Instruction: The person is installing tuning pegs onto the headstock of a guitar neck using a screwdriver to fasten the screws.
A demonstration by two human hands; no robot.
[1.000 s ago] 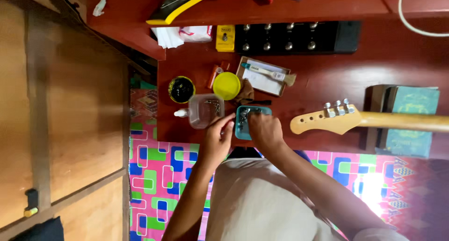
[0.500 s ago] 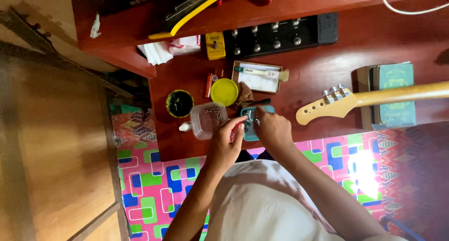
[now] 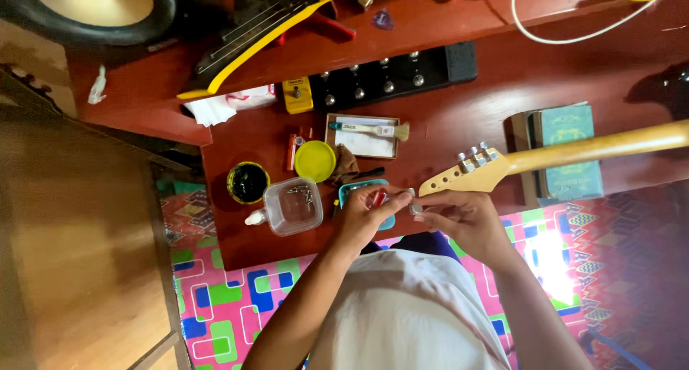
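Both hands are working at the teal parts tray [image 3: 357, 191]: left hand [image 3: 366, 219] pinching a red-handled tool [image 3: 377, 198], right hand [image 3: 463, 216] pinching a small metal part [image 3: 415, 207], looks like fitting them together needs steady alignment

red bench [image 3: 560, 68], pedalboard [image 3: 391, 76], clear tub [image 3: 292, 206]

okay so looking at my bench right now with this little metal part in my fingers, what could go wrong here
1. The small metal part is only pinched between fingertips of your left hand and right hand, near the table's edge; it might slip onto the patterned mat and be hard to find.
2. The open clear container of small hardware sits close to your left forearm; a nudge could spill it.
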